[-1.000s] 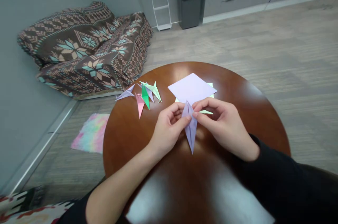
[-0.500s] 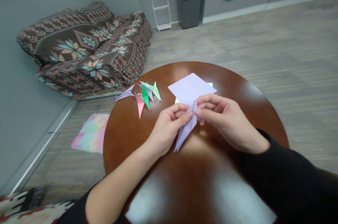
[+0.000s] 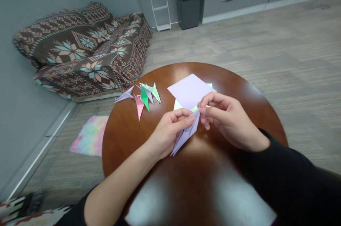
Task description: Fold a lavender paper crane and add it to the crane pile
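Note:
A folded piece of lilac origami paper is held above the round table, its split points slanting down toward me. My left hand is closed on its middle, thumb on top and fingers behind. At the upper tip, the thumb and index finger of my right hand pinch the paper; the other fingers curl loosely. Just beyond my hands lies a flat lilac sheet, with pale green paper showing from under it.
Several folded paper cranes lie on the table's left side, among them a pink one and a green one. The brown round table has a curved edge. A patterned sofa and a fluffy pastel mat are to the left.
The folded paper has tilted and shifted slightly down and left with my left hand. My right fingers have moved to its very tip. The whole view has shifted a little.

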Tool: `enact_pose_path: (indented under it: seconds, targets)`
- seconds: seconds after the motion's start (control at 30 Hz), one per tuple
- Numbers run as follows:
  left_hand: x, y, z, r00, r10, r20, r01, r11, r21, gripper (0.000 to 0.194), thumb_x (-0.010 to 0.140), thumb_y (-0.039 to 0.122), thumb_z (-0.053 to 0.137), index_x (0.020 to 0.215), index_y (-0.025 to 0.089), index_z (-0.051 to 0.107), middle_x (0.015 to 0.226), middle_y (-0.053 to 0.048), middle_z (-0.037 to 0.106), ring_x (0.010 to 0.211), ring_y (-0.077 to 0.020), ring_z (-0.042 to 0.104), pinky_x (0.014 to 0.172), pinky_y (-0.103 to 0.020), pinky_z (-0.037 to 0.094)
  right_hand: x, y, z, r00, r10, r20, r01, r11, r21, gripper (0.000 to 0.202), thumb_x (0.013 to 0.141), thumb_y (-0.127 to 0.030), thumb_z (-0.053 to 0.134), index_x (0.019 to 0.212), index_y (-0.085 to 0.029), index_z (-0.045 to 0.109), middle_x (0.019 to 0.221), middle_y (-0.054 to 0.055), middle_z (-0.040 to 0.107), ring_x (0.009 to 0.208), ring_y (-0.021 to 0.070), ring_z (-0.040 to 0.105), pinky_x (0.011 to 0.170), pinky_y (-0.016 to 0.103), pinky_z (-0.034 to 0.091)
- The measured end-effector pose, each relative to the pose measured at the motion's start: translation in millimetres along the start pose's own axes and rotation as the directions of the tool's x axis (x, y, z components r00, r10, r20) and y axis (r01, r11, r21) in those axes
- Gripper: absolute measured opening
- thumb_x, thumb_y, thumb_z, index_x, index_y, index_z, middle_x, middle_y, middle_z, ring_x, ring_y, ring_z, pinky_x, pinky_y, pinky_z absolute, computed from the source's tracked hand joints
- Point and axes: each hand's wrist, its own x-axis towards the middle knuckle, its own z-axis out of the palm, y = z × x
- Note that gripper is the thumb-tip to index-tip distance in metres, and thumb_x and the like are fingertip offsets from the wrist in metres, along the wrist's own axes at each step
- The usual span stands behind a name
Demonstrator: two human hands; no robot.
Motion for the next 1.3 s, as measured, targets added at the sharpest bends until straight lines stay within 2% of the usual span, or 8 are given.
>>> enact_pose_path:
  seconds: [0.17, 0.23, 0.33, 0.5, 0.77, 0.9, 1.03, 1.3]
  targets:
    - [0.2, -1.1, 0.4, 0.999, 0.022, -0.027, -0.021, 0.998, 0.058, 0.022, 0.077, 0.031, 0.082, 0.082, 0.012, 0.073, 0.063, 0.000, 0.063, 0.055, -0.0076, 0.052, 0.054, -0.019, 0.036, 0.5, 2.9, -1.0, 0.998, -0.043, -0.034, 0.042, 0.998, -0.038, 0.019, 0.074, -0.022, 0.082, 0.082, -0.017, 0.065, 0.064, -0.003, 0.063, 0.054, 0.0100, 0.058, 0.049, 0.020, 0.049]
    - [1.9, -2.2, 0.3, 0.991, 0.113, -0.070, -0.104, 0.987, 0.126, 0.022, 0.077, 0.033, 0.082, 0.082, 0.013, 0.073, 0.065, 0.000, 0.064, 0.058, -0.0085, 0.053, 0.057, -0.020, 0.038, 0.4, 3.1, -1.0, 1.000, -0.011, -0.029, 0.010, 0.999, -0.037, 0.022, 0.076, -0.027, 0.082, 0.089, -0.018, 0.067, 0.065, -0.003, 0.064, 0.057, 0.0114, 0.059, 0.049, 0.021, 0.050]
    - [3.6, -3.4, 0.5, 0.951, 0.287, -0.115, -0.240, 0.920, 0.310, 0.024, 0.076, 0.035, 0.083, 0.081, 0.014, 0.074, 0.072, -0.001, 0.068, 0.065, -0.0104, 0.056, 0.062, -0.021, 0.041, 0.0, 2.4, -1.8, 0.998, 0.055, 0.037, -0.052, 0.995, -0.087, 0.023, 0.078, -0.032, 0.081, 0.090, -0.017, 0.069, 0.067, -0.001, 0.065, 0.059, 0.0119, 0.060, 0.049, 0.021, 0.051]
    - [0.8, -2.1, 3.0, 0.911, 0.399, -0.103, -0.298, 0.811, 0.504, 0.024, 0.079, 0.037, 0.080, 0.080, 0.014, 0.073, 0.072, -0.001, 0.067, 0.065, -0.0109, 0.054, 0.062, -0.021, 0.041, -1.1, 0.2, -2.5, 0.997, 0.052, 0.055, -0.043, 0.986, -0.164, 0.024, 0.076, -0.035, 0.083, 0.081, -0.016, 0.069, 0.065, 0.000, 0.066, 0.055, 0.0115, 0.060, 0.050, 0.023, 0.052]
    - [-1.1, -0.2, 3.9, 0.900, 0.423, -0.106, -0.288, 0.759, 0.584, 0.024, 0.082, 0.038, 0.076, 0.081, 0.014, 0.073, 0.074, -0.002, 0.066, 0.067, -0.0123, 0.054, 0.063, -0.022, 0.042, -1.7, -1.7, -2.1, 0.999, 0.025, 0.027, -0.018, 0.971, -0.239, 0.029, 0.076, -0.040, 0.083, 0.078, -0.015, 0.069, 0.062, 0.001, 0.067, 0.050, 0.0118, 0.061, 0.051, 0.024, 0.051]
    - [-1.8, 0.7, 5.7, 0.907, 0.411, -0.091, -0.286, 0.761, 0.581, 0.021, 0.083, 0.035, 0.076, 0.081, 0.014, 0.074, 0.075, -0.002, 0.068, 0.067, -0.0127, 0.055, 0.063, -0.022, 0.043, -0.6, 0.1, -3.8, 0.998, 0.054, 0.026, -0.049, 0.981, -0.189, 0.028, 0.075, -0.039, 0.083, 0.077, -0.016, 0.068, 0.062, 0.001, 0.067, 0.050, 0.0117, 0.061, 0.050, 0.024, 0.052]
    - [-2.6, 0.8, 7.0, 0.919, 0.390, -0.056, -0.295, 0.776, 0.558, 0.016, 0.085, 0.031, 0.073, 0.083, 0.015, 0.075, 0.076, -0.002, 0.070, 0.067, -0.0123, 0.057, 0.065, -0.022, 0.043, 0.1, -0.1, -4.3, 0.996, 0.076, 0.036, -0.070, 0.987, -0.144, 0.026, 0.073, -0.035, 0.084, 0.073, -0.017, 0.064, 0.059, -0.002, 0.064, 0.049, 0.0109, 0.059, 0.049, 0.023, 0.052]
    - [-2.4, 2.1, 7.3, 0.942, 0.332, -0.044, -0.261, 0.811, 0.523, 0.020, 0.086, 0.033, 0.072, 0.084, 0.014, 0.074, 0.077, -0.003, 0.070, 0.069, -0.0130, 0.058, 0.066, -0.022, 0.044, -0.6, 3.3, -2.4, 0.999, 0.038, -0.016, -0.040, 0.979, -0.199, 0.012, 0.077, -0.021, 0.073, 0.073, -0.017, 0.063, 0.055, -0.003, 0.061, 0.046, 0.0106, 0.057, 0.048, 0.023, 0.048]
